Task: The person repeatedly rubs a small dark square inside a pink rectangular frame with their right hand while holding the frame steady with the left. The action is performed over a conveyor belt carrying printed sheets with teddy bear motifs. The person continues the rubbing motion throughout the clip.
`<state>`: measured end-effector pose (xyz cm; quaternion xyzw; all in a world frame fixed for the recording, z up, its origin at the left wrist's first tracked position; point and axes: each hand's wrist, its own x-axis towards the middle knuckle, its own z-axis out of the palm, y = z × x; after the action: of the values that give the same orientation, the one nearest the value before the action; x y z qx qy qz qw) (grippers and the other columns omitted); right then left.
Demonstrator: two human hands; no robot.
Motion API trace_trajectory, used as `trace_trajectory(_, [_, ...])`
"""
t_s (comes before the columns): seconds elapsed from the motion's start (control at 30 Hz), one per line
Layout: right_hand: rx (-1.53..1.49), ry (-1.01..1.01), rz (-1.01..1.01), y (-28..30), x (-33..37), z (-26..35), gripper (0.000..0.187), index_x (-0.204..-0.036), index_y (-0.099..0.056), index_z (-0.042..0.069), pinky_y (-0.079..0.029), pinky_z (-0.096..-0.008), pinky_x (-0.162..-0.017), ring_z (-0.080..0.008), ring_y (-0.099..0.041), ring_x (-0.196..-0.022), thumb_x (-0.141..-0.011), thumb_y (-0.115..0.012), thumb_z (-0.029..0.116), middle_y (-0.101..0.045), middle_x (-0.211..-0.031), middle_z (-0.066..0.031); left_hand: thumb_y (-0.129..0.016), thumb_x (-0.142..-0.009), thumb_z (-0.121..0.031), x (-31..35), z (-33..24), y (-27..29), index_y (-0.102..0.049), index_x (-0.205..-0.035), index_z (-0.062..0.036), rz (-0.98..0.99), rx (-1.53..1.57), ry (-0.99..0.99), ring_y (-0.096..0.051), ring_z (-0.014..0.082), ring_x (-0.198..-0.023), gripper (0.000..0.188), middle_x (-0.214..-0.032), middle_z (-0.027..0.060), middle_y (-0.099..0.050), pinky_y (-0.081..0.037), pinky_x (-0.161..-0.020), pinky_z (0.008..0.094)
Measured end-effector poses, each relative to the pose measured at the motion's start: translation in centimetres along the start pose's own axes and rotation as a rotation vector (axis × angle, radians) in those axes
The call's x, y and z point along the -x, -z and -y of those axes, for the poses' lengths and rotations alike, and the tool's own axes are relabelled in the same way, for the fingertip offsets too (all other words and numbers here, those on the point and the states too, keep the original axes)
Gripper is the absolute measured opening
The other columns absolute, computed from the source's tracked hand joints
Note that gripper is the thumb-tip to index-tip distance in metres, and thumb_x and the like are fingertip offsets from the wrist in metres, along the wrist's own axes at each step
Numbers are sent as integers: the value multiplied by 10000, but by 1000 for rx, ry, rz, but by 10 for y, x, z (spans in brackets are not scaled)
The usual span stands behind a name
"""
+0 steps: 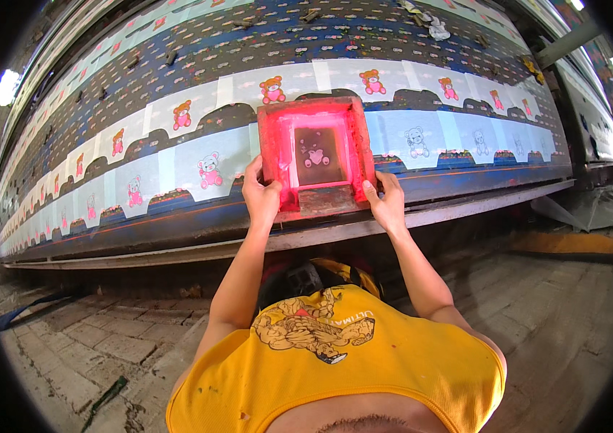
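Observation:
A screen-printing frame, stained red and pink, rests over the near row of fabric pieces on the long table. Its mesh shows a heart and small paw shapes, and a squeegee-like block lies across its near end. My left hand grips the left side and my right hand the right, each thumb on top. Left of the frame, a light fabric piece carries a bear with pink parts. To its right, another fabric piece bears only a grey bear outline.
Farther back runs a row of fabric pieces with finished-looking brown-and-pink bears. The dark printing table has small blocks scattered on it. A crumpled white cloth lies at the far side. Clear plastic sheeting hangs at right, above a brick floor.

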<state>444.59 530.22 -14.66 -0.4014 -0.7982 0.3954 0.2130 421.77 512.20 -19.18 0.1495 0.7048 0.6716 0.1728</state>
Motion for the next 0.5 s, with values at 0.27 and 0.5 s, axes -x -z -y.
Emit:
trace_trajectory(0.27, [-32,20,0,3,-7,-21,504,-1231,-676,-77,-526,-435,-930,-395,-670,-1033,-944,-760,328,-676,-1123,-240,-632,-774,171,0,-6,-12,-520,-1442,62,25,-56,31,-673,263,-1192,686,-1321,203,-663,-544,-1002,340])
trace_trajectory(0.5, [-144,90,-123,-2,-4,-20,499,-1231,-672,-61,-499,-466,-1003,-421,-606,-1163,-938,-767,332,-633,-1234,-238,-658,-774,152,0,-8,-13,-551,-1414,66,-10,-173,49,-684,254,-1172,655,-1295,207,-682,-549,-992,344])
